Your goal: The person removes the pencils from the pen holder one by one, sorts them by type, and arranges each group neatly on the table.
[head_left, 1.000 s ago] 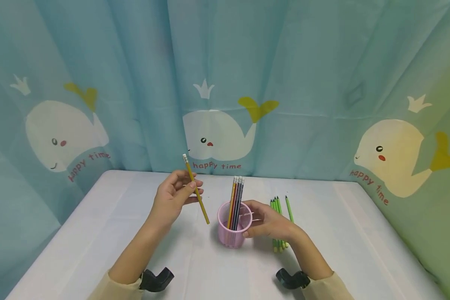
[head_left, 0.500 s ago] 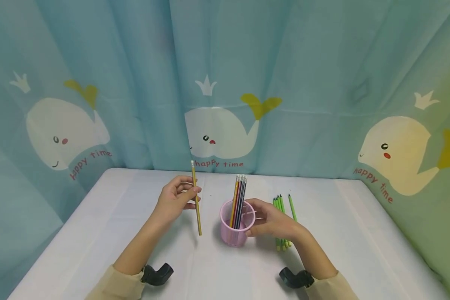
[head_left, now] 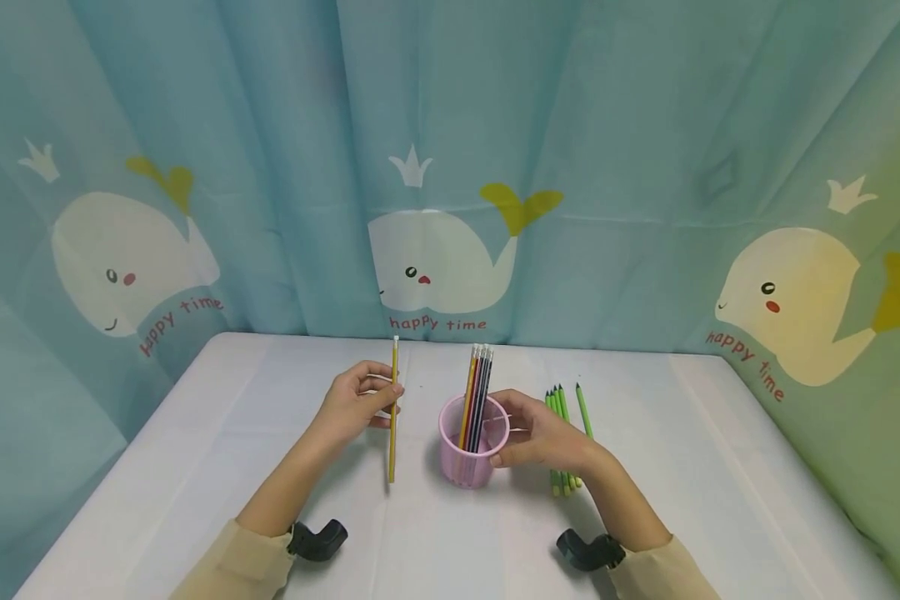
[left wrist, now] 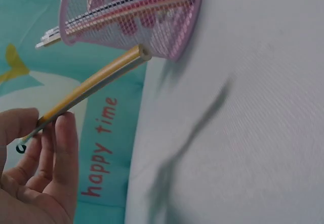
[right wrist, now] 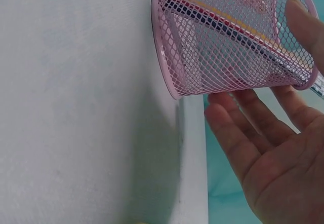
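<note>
My left hand (head_left: 356, 404) pinches a yellow pencil (head_left: 393, 446) between thumb and fingers, holding it nearly upright with its white eraser on top. In the left wrist view the lower end of this pencil (left wrist: 96, 84) is flat and unsharpened. To its right is a pink mesh pencil cup (head_left: 453, 462), upright, with several pencils (head_left: 477, 396) in yellow, red and dark stripes leaning in it, eraser ends up. My right hand (head_left: 543, 435) grips the cup from the right, thumb by the rim. The right wrist view shows the fingers (right wrist: 230, 130) along the mesh wall.
Several green pencils (head_left: 566, 482) lie in a bunch on the white table (head_left: 420, 550), partly behind my right hand. One more green pencil (head_left: 583, 410) lies slightly apart to their right. A blue curtain (head_left: 607, 125) with whale prints hangs behind the table.
The yellow pencil in my left hand has swung from a slant to nearly upright, its lower end moving left and down. My right hand keeps hold of the pencil cup.
</note>
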A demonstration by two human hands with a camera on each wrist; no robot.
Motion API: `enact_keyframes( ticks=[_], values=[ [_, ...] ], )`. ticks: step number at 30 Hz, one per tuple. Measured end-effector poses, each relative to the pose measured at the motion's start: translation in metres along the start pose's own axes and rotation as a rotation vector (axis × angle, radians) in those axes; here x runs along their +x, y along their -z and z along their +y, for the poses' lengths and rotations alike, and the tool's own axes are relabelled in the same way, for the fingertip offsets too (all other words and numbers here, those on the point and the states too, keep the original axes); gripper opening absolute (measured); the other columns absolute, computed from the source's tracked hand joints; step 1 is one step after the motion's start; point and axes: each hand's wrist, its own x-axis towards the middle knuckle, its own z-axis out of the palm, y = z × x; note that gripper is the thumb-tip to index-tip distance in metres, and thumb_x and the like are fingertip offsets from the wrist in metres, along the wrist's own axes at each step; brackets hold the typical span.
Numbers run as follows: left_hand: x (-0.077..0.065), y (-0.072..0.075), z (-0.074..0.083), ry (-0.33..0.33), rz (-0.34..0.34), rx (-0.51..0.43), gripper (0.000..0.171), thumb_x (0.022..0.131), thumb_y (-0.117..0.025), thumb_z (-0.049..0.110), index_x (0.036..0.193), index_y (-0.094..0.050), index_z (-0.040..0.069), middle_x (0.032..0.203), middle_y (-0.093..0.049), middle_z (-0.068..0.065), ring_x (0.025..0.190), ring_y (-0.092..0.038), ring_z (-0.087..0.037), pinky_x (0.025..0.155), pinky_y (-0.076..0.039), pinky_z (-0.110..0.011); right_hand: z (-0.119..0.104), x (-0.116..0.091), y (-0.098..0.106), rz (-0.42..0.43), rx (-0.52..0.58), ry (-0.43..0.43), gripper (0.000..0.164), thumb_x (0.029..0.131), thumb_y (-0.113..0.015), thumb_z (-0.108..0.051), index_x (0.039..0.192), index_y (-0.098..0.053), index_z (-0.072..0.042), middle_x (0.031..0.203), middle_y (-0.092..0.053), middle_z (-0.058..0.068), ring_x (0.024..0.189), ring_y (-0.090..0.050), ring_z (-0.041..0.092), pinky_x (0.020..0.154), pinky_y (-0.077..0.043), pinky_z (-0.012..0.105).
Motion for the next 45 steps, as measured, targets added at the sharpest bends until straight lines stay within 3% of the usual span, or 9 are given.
enact_keyframes(
  ticks=[8, 17, 28, 36, 45],
  values=[
    [0.007, 0.0, -0.01, 0.082, -0.027, 0.036, 0.035, 0.094, -0.068, 0.011, 0.123, -0.053, -0.003, 0.106, -0.066, -0.024, 0.079, -0.066, -0.018, 0.064, -0.061, -0.03, 0.001, -0.001, 0.003, 0.011, 0.025, 0.004, 0.066, 0.079, -0.081, -0.005, 0.137, -0.05, -0.003, 0.13, -0.058, 0.021, 0.12, -0.057, 0.043, 0.101, -0.052, 0.05],
    [0.009, -0.001, -0.021, 0.133, -0.045, 0.075, 0.039, 0.092, -0.069, 0.007, 0.127, -0.055, -0.002, 0.097, -0.067, -0.011, 0.076, -0.067, -0.018, 0.061, -0.06, -0.03, 0.001, 0.001, 0.003, 0.001, 0.046, -0.007, 0.066, 0.079, -0.081, -0.005, 0.138, -0.05, -0.003, 0.131, -0.058, 0.021, 0.12, -0.059, 0.041, 0.099, -0.055, 0.043],
    [0.008, -0.001, -0.03, 0.12, -0.023, 0.153, 0.04, 0.091, -0.069, 0.006, 0.128, -0.056, -0.003, 0.098, -0.068, -0.014, 0.068, -0.067, -0.015, 0.058, -0.062, -0.032, -0.001, 0.001, 0.002, 0.001, 0.049, -0.003, 0.066, 0.079, -0.081, -0.006, 0.137, -0.05, -0.003, 0.131, -0.059, 0.02, 0.12, -0.057, 0.044, 0.1, -0.055, 0.043],
    [0.008, -0.001, -0.034, 0.143, -0.027, 0.273, 0.043, 0.089, -0.07, 0.004, 0.129, -0.056, 0.0, 0.094, -0.07, -0.01, 0.065, -0.066, -0.016, 0.056, -0.062, -0.032, -0.003, 0.0, 0.0, 0.006, 0.055, -0.006, 0.068, 0.078, -0.081, -0.004, 0.138, -0.049, -0.002, 0.131, -0.059, 0.021, 0.119, -0.058, 0.046, 0.098, -0.056, 0.042],
    [0.008, -0.002, -0.033, 0.166, -0.025, 0.278, 0.042, 0.091, -0.069, 0.006, 0.13, -0.056, 0.002, 0.094, -0.069, -0.01, 0.066, -0.065, -0.017, 0.057, -0.061, -0.031, -0.002, 0.0, 0.0, 0.018, 0.03, -0.024, 0.067, 0.078, -0.081, -0.005, 0.138, -0.05, -0.004, 0.13, -0.06, 0.019, 0.12, -0.058, 0.043, 0.101, -0.053, 0.046]
  ],
)
